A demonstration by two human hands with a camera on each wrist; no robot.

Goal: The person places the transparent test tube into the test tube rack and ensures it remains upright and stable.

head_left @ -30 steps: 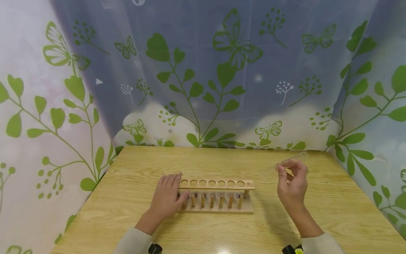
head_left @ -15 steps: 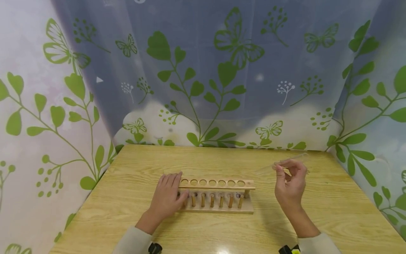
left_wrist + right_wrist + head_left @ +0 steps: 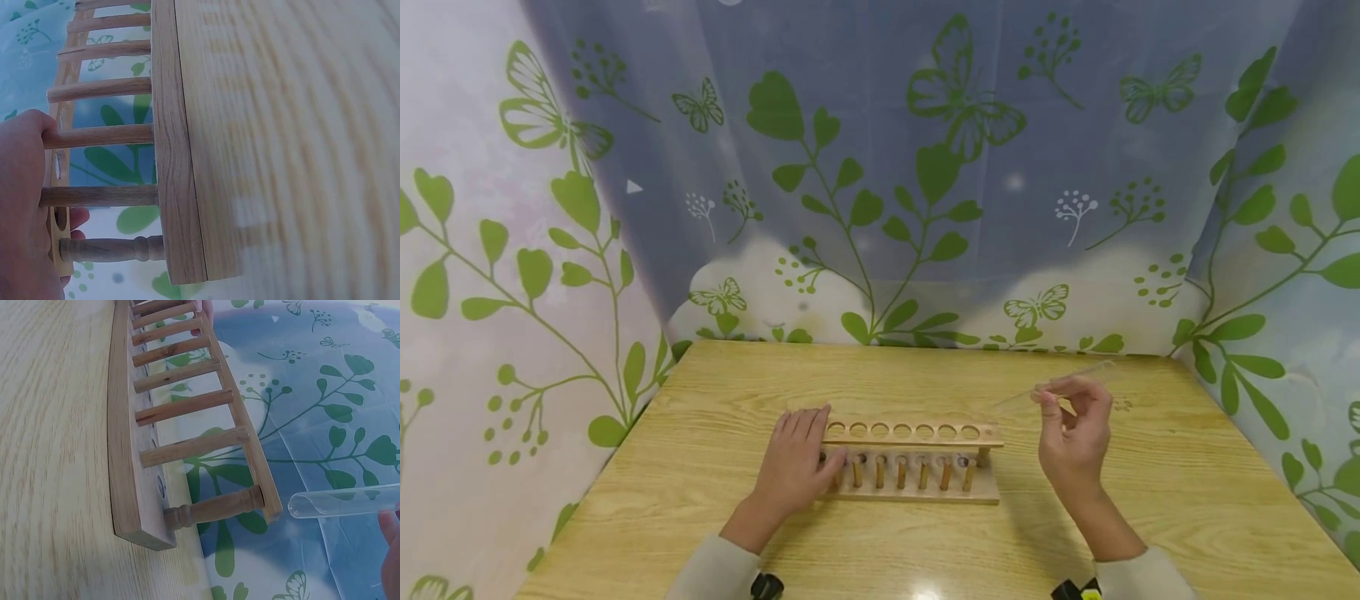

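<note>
In the head view, a pale wooden test-tube rack (image 3: 913, 443), pegs upright, stands on the yellow wood-grain tabletop (image 3: 1187, 483), well in from the back edge; the left hand (image 3: 795, 458) grips its left end. Toward the back right corner, the right hand (image 3: 1077, 435) pinches a clear, slender tube (image 3: 1017, 400), tilted, above the surface.

The left wrist view shows the left hand curled round the rack's top bar.

In the right wrist view, the tube's tip sits near the rack's end, apart from it. Bringing the tube over seems the step in hand; next probably calls for turning it upright above a hole.
</note>
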